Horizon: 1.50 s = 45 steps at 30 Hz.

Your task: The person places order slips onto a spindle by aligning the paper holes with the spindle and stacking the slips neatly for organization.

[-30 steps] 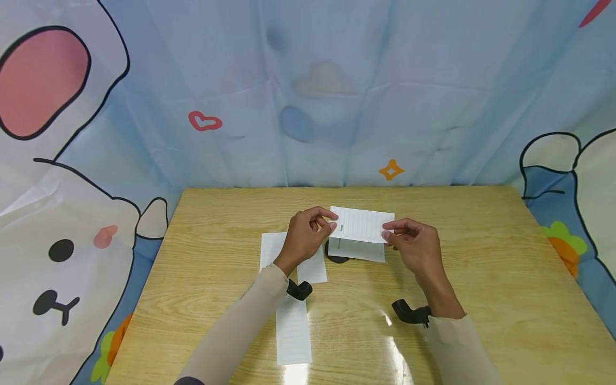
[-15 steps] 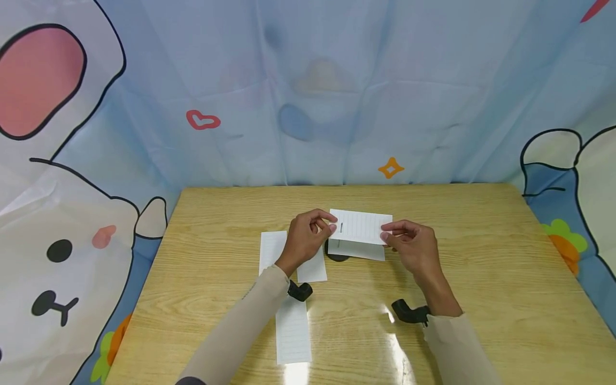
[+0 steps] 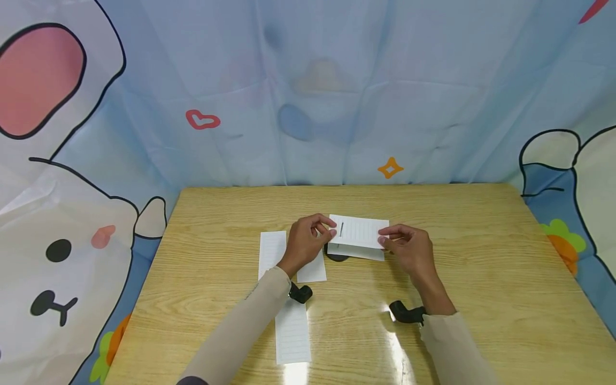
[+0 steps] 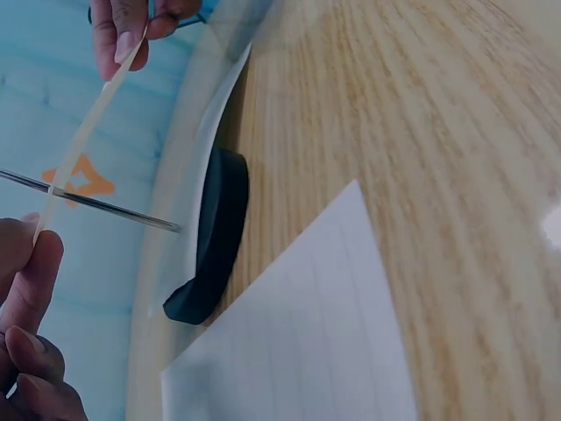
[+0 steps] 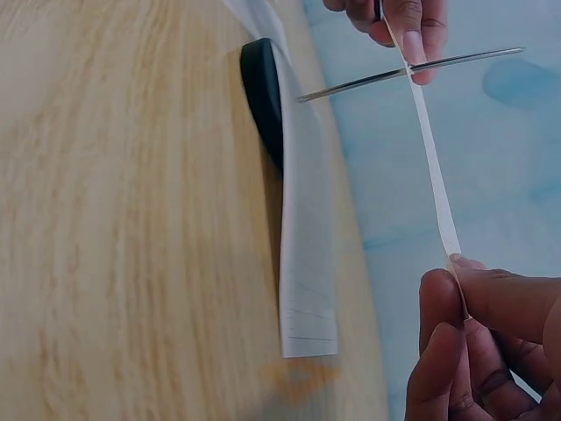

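A lined white paper slip [image 3: 363,231] is pinched at its left end by my left hand [image 3: 306,241] and at its right end by my right hand [image 3: 412,248]. The metal rod of a paper spike [image 4: 118,210] passes through this slip near its left end, as both wrist views show. Another slip [image 3: 358,252] sits lower on the same rod, resting on the round black base [image 3: 338,258]. A gap separates the two slips. In the right wrist view, my right thumb and fingers [image 5: 504,303] hold the near end of the upper slip.
More lined slips lie to the left: one upright-lying slip [image 3: 271,250], one partly under my left wrist [image 3: 313,271], and one nearer the front [image 3: 293,334]. The wooden tabletop [image 3: 481,256] ends at a printed curtain [image 3: 337,133].
Both hands have lowered the upper slip along the rod. More of the rod now shows above it, and the gap to the lower slip has narrowed.
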Motion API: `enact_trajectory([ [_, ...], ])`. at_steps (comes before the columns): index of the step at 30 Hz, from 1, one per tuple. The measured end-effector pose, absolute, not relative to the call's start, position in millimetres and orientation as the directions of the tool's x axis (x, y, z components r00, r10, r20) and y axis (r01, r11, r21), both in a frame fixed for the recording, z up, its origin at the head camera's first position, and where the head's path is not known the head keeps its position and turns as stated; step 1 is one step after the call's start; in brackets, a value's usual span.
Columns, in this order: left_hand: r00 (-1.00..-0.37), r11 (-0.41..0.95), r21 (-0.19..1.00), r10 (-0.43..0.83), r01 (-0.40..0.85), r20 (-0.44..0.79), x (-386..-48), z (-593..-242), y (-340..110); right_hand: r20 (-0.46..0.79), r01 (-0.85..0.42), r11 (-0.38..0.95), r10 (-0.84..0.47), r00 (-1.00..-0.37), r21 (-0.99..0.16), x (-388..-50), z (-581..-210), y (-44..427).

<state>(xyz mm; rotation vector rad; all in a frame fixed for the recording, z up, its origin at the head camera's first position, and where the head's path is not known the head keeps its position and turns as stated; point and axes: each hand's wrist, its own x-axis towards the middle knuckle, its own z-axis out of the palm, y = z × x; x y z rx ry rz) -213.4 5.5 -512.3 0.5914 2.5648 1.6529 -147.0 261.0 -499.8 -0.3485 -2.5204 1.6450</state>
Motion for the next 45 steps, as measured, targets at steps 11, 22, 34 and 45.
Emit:
enact_trajectory([
  [11,-0.943,0.430,0.866,0.308,0.255,0.124,-211,-522,9,-0.047,0.177,0.475,0.274,-0.961,-0.862,-149,-513,261],
  [22,-0.945,0.497,0.828,0.306,0.259,0.113,-210,-529,11,-0.006,0.176,0.597,0.276,-0.961,-0.783,-149,-524,257],
  [34,-0.931,0.580,0.746,0.333,0.328,0.150,-210,-537,15,0.040,0.174,0.679,0.287,-0.957,-0.714,-150,-531,252],
  [45,-0.921,0.612,0.702,0.348,0.363,0.173,-211,-538,15,0.049,0.178,0.707,0.289,-0.956,-0.684,-151,-531,251],
])
